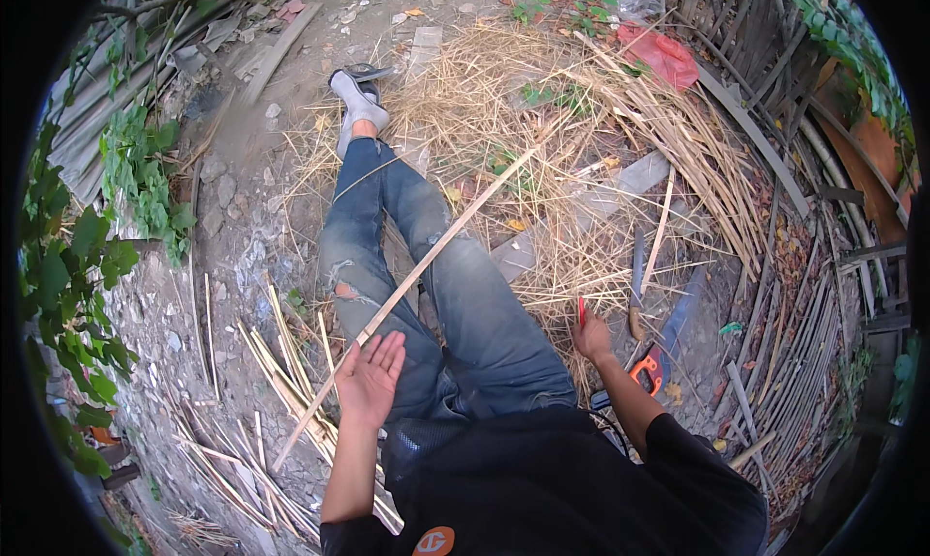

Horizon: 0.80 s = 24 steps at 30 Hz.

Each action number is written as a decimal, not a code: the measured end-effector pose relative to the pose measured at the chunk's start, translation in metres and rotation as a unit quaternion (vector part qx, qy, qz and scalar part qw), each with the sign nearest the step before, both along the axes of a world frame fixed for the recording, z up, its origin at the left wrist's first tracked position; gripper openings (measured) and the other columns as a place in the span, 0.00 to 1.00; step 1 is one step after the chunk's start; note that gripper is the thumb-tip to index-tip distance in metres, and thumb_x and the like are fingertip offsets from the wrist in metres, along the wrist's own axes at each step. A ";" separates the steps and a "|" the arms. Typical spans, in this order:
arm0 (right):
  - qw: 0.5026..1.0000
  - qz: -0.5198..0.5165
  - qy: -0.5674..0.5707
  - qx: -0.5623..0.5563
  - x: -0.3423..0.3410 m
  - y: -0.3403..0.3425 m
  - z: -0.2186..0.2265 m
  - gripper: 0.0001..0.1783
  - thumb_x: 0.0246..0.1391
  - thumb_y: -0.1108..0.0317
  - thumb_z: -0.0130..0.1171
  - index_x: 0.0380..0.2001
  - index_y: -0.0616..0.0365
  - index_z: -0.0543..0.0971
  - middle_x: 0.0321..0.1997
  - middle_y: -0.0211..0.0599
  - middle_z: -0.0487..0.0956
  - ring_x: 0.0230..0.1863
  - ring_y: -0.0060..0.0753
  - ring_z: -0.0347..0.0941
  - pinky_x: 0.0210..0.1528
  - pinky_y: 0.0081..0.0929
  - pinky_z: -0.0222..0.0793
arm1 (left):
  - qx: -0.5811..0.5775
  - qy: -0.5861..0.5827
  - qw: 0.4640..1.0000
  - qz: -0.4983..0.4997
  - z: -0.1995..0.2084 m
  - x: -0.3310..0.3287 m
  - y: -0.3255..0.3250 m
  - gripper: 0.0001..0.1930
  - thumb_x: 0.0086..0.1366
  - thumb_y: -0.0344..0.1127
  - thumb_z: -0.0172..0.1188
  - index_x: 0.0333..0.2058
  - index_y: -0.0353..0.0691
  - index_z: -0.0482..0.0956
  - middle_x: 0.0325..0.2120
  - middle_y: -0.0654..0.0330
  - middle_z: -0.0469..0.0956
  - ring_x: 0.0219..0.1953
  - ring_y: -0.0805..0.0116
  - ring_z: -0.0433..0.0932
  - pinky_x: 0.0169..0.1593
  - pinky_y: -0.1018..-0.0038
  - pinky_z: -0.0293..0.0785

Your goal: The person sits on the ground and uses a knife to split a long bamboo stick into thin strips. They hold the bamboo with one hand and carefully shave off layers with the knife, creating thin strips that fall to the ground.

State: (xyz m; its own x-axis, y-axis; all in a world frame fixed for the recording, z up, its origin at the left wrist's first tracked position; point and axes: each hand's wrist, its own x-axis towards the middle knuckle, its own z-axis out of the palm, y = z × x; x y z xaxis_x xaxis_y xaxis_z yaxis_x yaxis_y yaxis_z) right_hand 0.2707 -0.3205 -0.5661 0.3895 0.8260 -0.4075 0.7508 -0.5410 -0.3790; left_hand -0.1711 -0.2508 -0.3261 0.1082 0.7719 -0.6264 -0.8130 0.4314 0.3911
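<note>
A long, thin bamboo strip (455, 229) slants across my legs, from the ground at lower left up toward the straw. My left hand (372, 377) lies palm up over my thigh with its fingers stretched out. The strip passes by its thumb and fingertips, and I cannot tell whether they touch. Out to the right, my right hand (593, 339) is closed around a small red object (581, 310); most of it is hidden in the fist, so its kind does not show. Just beyond that hand lie a wooden-handled blade (636, 322) and a handsaw (647, 366) with an orange and black grip.
Split strips (291, 377) lie in a loose bundle on my left. Straw-like shavings (484, 81) cover the ground ahead. Longer slats (693, 159) are piled at far right, near a red plastic bag (662, 57). Leafy vines (82, 285) hang along the left side.
</note>
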 end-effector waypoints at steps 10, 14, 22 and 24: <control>0.934 -0.187 0.225 0.207 0.019 0.023 0.032 0.21 0.73 0.57 0.46 0.55 0.62 0.75 0.25 0.36 0.78 0.17 0.22 0.72 0.20 0.25 0.66 | 0.343 0.831 0.402 -0.173 0.007 -0.002 0.022 0.30 0.57 0.39 0.73 0.56 0.35 0.76 0.51 0.47 0.76 0.53 0.42 0.74 0.59 0.55 0.70; 0.874 -0.203 0.389 0.208 0.001 0.039 0.053 0.22 0.73 0.61 0.49 0.65 0.56 0.68 0.29 0.30 0.77 0.20 0.16 0.66 0.22 0.21 0.64 | 0.295 0.846 0.395 -0.205 -0.012 -0.023 0.021 0.35 0.54 0.44 0.76 0.58 0.37 0.76 0.52 0.47 0.75 0.54 0.44 0.74 0.57 0.55 0.72; 0.782 -0.053 0.585 0.208 -0.073 0.088 0.166 0.26 0.74 0.70 0.46 0.72 0.55 0.60 0.34 0.29 0.72 0.23 0.15 0.61 0.26 0.18 0.61 | 0.182 0.831 0.473 -0.231 -0.021 -0.060 -0.015 0.24 0.62 0.43 0.70 0.55 0.39 0.81 0.47 0.42 0.82 0.46 0.40 0.82 0.49 0.54 0.77; 0.765 -0.013 0.613 0.195 -0.080 0.098 0.186 0.26 0.75 0.69 0.45 0.72 0.55 0.60 0.34 0.29 0.71 0.23 0.15 0.59 0.26 0.17 0.60 | 0.214 0.837 0.452 -0.222 -0.015 -0.050 -0.018 0.17 0.68 0.41 0.63 0.51 0.39 0.83 0.45 0.40 0.83 0.44 0.40 0.83 0.48 0.54 0.78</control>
State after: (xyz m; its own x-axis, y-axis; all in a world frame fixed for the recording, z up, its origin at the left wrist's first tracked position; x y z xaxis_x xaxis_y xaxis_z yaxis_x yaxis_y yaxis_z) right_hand 0.1903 -0.2221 -0.3800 -0.0701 0.9765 -0.2037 -0.3079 -0.2154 -0.9267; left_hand -0.2207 -0.2688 -0.3406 -0.0377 0.9962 0.0789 0.9064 0.0008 0.4223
